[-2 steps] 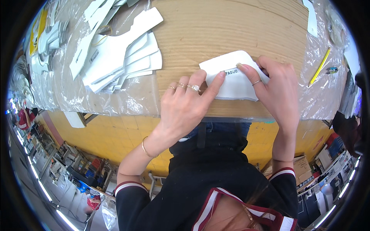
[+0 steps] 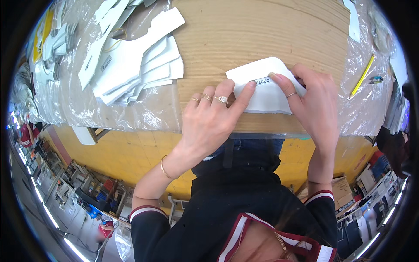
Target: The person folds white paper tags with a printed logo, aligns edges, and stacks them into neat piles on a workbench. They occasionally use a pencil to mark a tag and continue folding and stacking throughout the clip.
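A white cut piece of sheet material point(image 2: 269, 99), slightly curved along its top, lies on the brown cardboard in front of me. A small white label point(image 2: 262, 81) with dark print sits across its middle. My left hand point(image 2: 209, 117), with rings on several fingers, is closed at the piece's left side, its thumb tip pressing the label's left end. My right hand point(image 2: 317, 98) grips the right edge, with its thumb on the label's right end and its other fingers partly hidden behind the edge.
Left of the cardboard point(image 2: 262, 30) lies a fanned stack of white cut pieces point(image 2: 152, 65), the top one bearing a similar label. Clear plastic sheeting point(image 2: 148, 120) covers the table. At right lie a yellow pencil-like stick point(image 2: 362, 76) and a small dark object point(image 2: 376, 80).
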`<control>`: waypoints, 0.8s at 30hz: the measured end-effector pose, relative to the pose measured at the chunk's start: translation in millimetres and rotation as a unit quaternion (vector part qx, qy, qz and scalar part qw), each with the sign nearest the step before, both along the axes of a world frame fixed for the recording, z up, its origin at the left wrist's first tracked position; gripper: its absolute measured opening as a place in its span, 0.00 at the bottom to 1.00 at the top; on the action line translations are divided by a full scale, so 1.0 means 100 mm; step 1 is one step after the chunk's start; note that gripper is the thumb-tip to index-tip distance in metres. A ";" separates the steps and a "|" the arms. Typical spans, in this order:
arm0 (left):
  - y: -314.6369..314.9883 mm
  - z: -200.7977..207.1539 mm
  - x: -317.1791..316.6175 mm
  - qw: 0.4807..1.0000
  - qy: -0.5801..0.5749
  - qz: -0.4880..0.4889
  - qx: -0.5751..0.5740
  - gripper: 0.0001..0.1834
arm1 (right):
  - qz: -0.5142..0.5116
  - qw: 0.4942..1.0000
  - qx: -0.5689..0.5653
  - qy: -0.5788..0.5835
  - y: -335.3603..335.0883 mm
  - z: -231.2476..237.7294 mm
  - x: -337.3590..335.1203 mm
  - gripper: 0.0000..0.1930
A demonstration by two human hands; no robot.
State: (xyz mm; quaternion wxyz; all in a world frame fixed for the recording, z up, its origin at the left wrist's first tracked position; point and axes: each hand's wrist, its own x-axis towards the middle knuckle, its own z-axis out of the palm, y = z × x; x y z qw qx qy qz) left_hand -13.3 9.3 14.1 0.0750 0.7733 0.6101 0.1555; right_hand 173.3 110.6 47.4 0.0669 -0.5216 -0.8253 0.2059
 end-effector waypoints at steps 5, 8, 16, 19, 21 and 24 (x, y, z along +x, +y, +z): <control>0.00 0.07 0.04 0.998 0.009 0.010 -0.055 0.31 | 0.009 0.999 0.028 0.025 0.03 0.01 -0.01 0.16; 0.02 0.09 0.04 0.999 0.008 0.002 -0.053 0.31 | 0.013 0.999 -0.009 0.046 0.11 0.00 -0.05 0.16; 0.04 0.08 0.03 0.999 0.027 -0.009 -0.043 0.27 | 0.024 0.999 0.020 0.040 0.19 -0.10 -0.15 0.16; 0.03 0.12 0.08 0.998 0.041 0.012 -0.056 0.28 | 0.011 0.999 0.029 0.024 0.14 -0.11 -0.16 0.16; 0.02 0.15 0.12 0.996 0.049 0.030 -0.068 0.29 | 0.001 0.999 0.048 0.021 0.11 -0.13 -0.17 0.16; 0.02 0.17 0.15 0.995 0.045 0.046 -0.076 0.27 | -0.005 0.998 0.065 0.014 0.08 -0.16 -0.18 0.15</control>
